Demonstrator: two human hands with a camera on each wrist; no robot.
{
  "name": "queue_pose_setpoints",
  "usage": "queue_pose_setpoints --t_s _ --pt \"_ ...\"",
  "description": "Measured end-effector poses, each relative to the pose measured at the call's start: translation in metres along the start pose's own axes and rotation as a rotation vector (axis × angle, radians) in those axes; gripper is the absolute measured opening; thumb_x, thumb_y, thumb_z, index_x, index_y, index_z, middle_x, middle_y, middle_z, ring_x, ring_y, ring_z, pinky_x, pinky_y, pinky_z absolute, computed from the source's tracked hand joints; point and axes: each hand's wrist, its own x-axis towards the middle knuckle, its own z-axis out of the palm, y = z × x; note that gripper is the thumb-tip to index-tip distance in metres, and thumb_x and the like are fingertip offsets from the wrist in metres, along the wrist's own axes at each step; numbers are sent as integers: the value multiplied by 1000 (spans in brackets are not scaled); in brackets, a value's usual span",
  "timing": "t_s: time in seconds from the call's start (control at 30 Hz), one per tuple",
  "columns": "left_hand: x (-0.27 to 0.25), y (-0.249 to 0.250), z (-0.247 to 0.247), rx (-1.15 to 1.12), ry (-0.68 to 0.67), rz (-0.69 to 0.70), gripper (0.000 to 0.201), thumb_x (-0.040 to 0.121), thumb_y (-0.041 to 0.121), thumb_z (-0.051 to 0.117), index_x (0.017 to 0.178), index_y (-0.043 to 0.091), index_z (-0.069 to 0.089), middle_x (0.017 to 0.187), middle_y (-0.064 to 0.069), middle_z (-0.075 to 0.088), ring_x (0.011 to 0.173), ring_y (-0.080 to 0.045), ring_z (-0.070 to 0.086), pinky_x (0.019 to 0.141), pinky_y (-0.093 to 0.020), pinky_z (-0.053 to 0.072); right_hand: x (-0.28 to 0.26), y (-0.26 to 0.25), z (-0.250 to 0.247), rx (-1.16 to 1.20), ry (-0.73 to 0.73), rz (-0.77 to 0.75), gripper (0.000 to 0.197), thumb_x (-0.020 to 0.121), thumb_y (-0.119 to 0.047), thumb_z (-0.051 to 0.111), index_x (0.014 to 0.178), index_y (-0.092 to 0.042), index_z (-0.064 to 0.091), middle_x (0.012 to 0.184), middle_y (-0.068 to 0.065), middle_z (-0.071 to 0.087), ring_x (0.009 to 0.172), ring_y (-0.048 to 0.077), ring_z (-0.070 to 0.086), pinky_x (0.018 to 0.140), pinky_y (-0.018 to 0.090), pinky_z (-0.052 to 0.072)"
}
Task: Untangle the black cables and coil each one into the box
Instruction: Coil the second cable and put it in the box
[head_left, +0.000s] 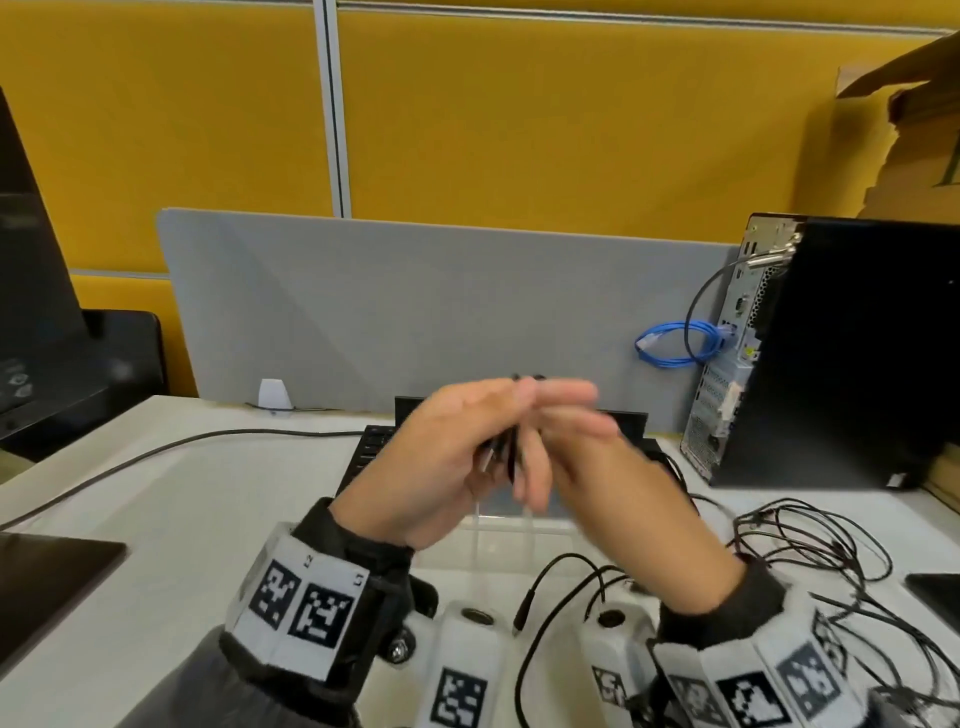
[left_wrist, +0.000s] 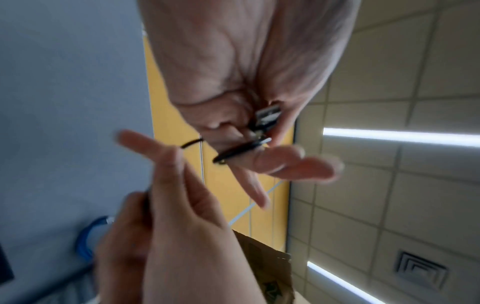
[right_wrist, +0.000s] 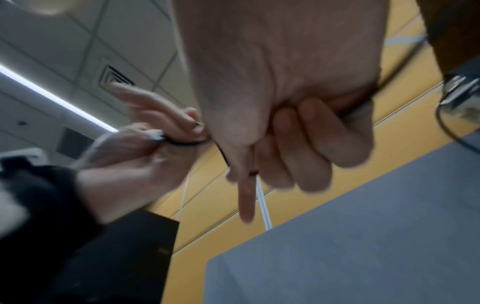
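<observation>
Both hands are raised together over a clear box (head_left: 488, 540) on the desk. My left hand (head_left: 467, 441) pinches a small coil of black cable (left_wrist: 239, 151) together with its metal plug (left_wrist: 267, 114). My right hand (head_left: 566, 431) is blurred; in the right wrist view its three lower fingers are curled round the black cable (right_wrist: 361, 106), the index finger (right_wrist: 245, 197) points straight out, and a strand loops across to the left hand (right_wrist: 145, 148). A tangle of black cables (head_left: 810, 545) lies on the desk at the right, with strands trailing toward my wrists.
A black keyboard (head_left: 374, 447) lies behind the box, in front of a grey divider (head_left: 415, 306). A black computer tower (head_left: 852, 353) with a blue cable (head_left: 675, 343) stands at the right. A monitor (head_left: 31, 260) is at the left, and a dark pad (head_left: 52, 577) at the near left.
</observation>
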Motion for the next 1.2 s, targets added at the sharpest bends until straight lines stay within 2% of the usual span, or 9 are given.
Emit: queue_pose_setpoints --t_s 0.1,0.17,0.3,0.47,0.63,0.77,0.93,1.07,1.2 --pt "4 -2 -15 22 287 113 32 94 14 40 121 2 52 108 -12 69 92 -20 69 82 -24 55 -5 -18 2 -15 -281 -11 29 100 -43 26 108 -35 52 83 -8 61 82 14 56 76 37 47" --pt "4 -5 -28 284 405 141 30 96 11 39 122 5 52 108 -8 69 96 -17 68 86 -24 54 -8 -23 -13 -37 -247 -28 31 99 -43 27 97 -31 56 64 -9 46 70 12 46 70 33 43" --pt "1 -12 -26 822 292 -81 32 98 26 39 95 11 67 67 8 71 67 -5 66 70 -17 49 -8 -14 -33 -128 53 -32 40 87 -57 26 86 -31 56 63 -12 50 68 9 51 65 31 46" --pt "-1 -4 -2 409 31 -210 68 97 44 23 61 4 65 41 -3 58 38 -12 48 54 -19 41 -3 2 -36 43 537 -59 33 80 -62 46 75 -33 61 58 -12 60 57 7 56 51 33 47" --pt "0 1 2 -125 54 47 46 93 31 34 84 10 74 62 -4 66 54 -11 59 63 -20 48 -1 9 -19 67 41 91 29 95 -48 35 85 -34 58 63 -9 54 62 5 50 64 34 44" --pt "7 -6 -8 73 374 168 33 88 29 44 102 7 65 93 -9 74 86 -17 71 74 -20 54 -6 -11 -11 61 -365 -34 33 98 -44 32 92 -30 61 63 -12 49 63 -2 48 70 26 44" --pt "5 -21 -7 873 351 62 35 98 25 41 83 8 69 63 4 68 60 -3 62 66 -14 45 -7 -8 -37 71 26 -76 26 85 -49 48 76 -31 65 61 -12 60 60 2 54 63 30 48" --pt "-1 -11 4 339 -7 -132 53 99 37 27 73 5 60 42 1 55 43 -16 47 60 -24 45 -5 9 -49 188 440 -71 19 76 -55 58 72 -39 68 68 -14 67 66 7 63 61 29 49" --pt "2 -4 9 -79 100 63 43 89 29 37 72 12 72 44 -1 55 36 -8 45 49 -15 42 1 7 -21 242 210 13 25 92 -46 42 82 -37 63 75 -16 66 72 2 60 73 31 49"
